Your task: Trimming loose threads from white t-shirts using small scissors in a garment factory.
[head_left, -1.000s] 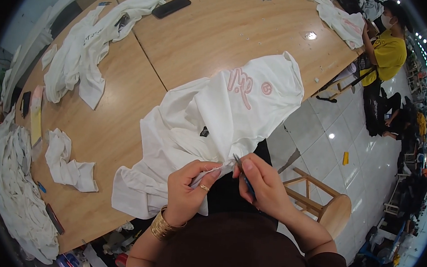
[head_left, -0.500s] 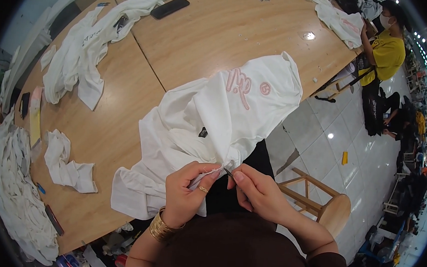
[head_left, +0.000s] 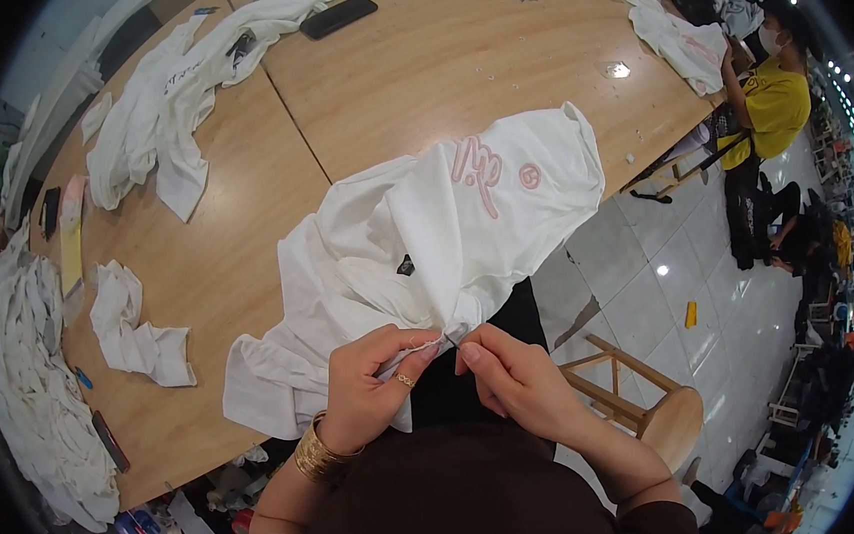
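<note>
A white garment (head_left: 345,291) with raised pink lettering lies bunched over the table edge and hangs toward my lap. My left hand (head_left: 374,368), wearing a ring and a wide gold bangle, pinches a folded edge of it between thumb and fingers. Close beside that edge, my right hand (head_left: 514,374) is closed on a small, thin dark tool (head_left: 453,341) whose tip meets the cloth. Its handle is hidden in my fingers, so I cannot tell its exact kind. A small black label (head_left: 406,264) shows among the garment's folds.
On the wooden table (head_left: 253,178) lie more white garments (head_left: 157,125), a black phone (head_left: 339,17) and a white cloth piece (head_left: 136,329). A large white pile (head_left: 36,387) stands at the left. A wooden stool (head_left: 671,422) is at my right; a person in yellow (head_left: 775,109) sits beyond.
My right hand has shifted slightly, and the dark tool shows at a different angle by the pinched edge. The garment and my left hand stay nearly in place.
</note>
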### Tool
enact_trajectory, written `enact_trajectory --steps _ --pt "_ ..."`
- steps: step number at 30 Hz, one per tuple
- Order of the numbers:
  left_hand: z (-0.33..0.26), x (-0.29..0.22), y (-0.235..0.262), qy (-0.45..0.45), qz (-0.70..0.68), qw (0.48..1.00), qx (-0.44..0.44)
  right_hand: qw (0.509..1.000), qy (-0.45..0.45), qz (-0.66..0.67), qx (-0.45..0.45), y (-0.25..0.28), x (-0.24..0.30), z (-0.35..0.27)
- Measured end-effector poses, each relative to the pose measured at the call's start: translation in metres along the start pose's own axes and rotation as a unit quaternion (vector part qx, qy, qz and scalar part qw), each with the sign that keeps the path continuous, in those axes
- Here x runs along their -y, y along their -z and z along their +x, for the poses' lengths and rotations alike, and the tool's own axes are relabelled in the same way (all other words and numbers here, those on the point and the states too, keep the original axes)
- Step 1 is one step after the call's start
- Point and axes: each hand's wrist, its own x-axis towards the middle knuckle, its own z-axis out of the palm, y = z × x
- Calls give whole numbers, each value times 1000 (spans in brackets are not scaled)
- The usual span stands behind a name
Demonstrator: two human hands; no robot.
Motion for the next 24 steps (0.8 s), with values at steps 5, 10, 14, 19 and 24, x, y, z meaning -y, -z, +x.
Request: enact_trajectory --steps 5,10,14,19,24 --pt "0 0 1 3 -8 1000 28 998 22 21 -47 -2 -8 8" --pt "-2 5 -2 58 -82 995 -4 998 31 30 -45 1 -3 2" --pt "-1 4 -3 51 -78 996 -6 1000 0 18 -22 0 0 -2" --pt "0 2 -3 26 -45 999 -7 1000 -20 13 -10 0 1 -2" --pt "-1 1 -2 24 -43 999 -5 1000 -27 -4 -12 1 3 -4"
